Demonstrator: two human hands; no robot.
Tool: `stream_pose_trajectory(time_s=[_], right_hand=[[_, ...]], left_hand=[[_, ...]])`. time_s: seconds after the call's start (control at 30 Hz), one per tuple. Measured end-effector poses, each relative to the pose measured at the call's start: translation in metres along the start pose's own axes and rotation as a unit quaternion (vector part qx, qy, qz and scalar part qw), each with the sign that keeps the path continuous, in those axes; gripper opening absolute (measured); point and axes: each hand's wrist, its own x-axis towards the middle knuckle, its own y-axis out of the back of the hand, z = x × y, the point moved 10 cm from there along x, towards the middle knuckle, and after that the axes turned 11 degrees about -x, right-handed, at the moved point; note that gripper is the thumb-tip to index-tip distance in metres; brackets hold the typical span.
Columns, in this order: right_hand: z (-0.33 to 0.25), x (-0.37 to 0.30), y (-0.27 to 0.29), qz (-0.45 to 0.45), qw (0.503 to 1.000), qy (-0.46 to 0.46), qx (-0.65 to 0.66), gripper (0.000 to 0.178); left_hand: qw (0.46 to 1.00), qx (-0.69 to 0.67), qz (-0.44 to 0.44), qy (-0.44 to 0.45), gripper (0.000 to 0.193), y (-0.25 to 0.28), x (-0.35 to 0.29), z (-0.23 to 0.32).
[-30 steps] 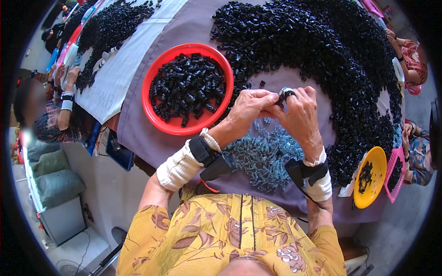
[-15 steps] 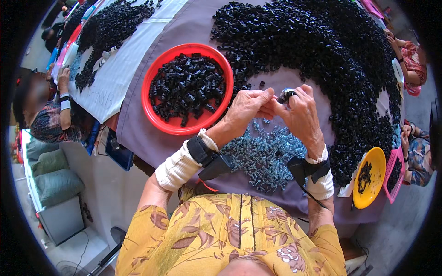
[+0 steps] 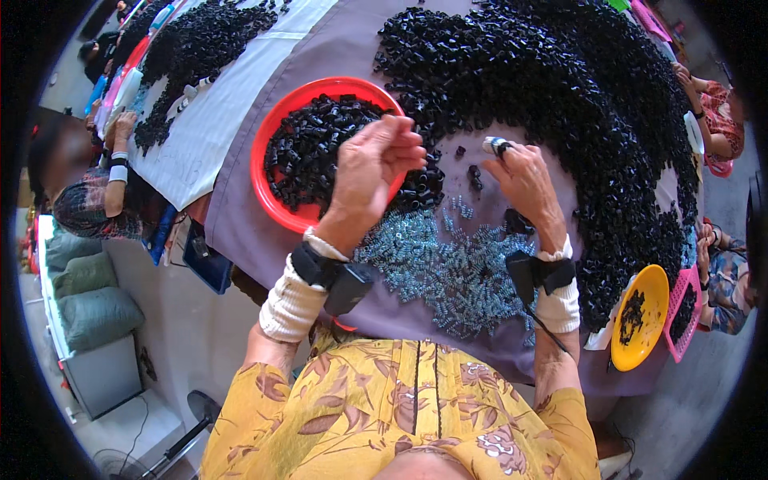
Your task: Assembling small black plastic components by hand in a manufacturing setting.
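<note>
My left hand (image 3: 372, 172) hovers over the right rim of a red basin (image 3: 258, 164), its fingers loosely bent and nothing visible in them. Small black plastic parts (image 3: 308, 148) fill much of the basin. To the right, my right hand (image 3: 524, 184) is held low over the cloth, the wrapped finger and thumb apart, with no part between them. A few loose black pieces (image 3: 475, 178) lie just left of its thumb. Small bluish springs (image 3: 448, 268) are spread between my forearms. What lies under my right palm is partly hidden.
A large heap of black parts (image 3: 544, 72) curves around the far and right side. A yellow plate (image 3: 656, 296) and a pink basket (image 3: 680, 340) stand at the right edge. Co-workers sit left and right; another black heap (image 3: 200, 48) lies far left.
My hands have come apart. The left has moved left to the basin; the right has shifted slightly right and down. The dark part near my right fingers is no longer seen there.
</note>
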Motion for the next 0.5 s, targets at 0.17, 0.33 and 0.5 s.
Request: stream_pose_trajectory(time_s=[0.17, 0.33, 0.5], right_hand=[[-0.010, 0.018, -0.035, -0.056, 0.997, 0.009, -0.055, 0.021], [-0.010, 0.021, -0.034, -0.051, 0.998, -0.002, -0.038, 0.019], [0.011, 0.003, -0.040, -0.126, 0.988, -0.074, 0.054, 0.022]], left_hand=[[0.996, -0.017, 0.084, -0.019, 0.034, 0.053, 0.000, 0.029], [0.997, 0.026, 0.059, 0.040, 0.030, 0.042, -0.008, 0.010], [0.997, 0.058, 0.006, 0.048, 0.021, 0.015, -0.001, -0.013]])
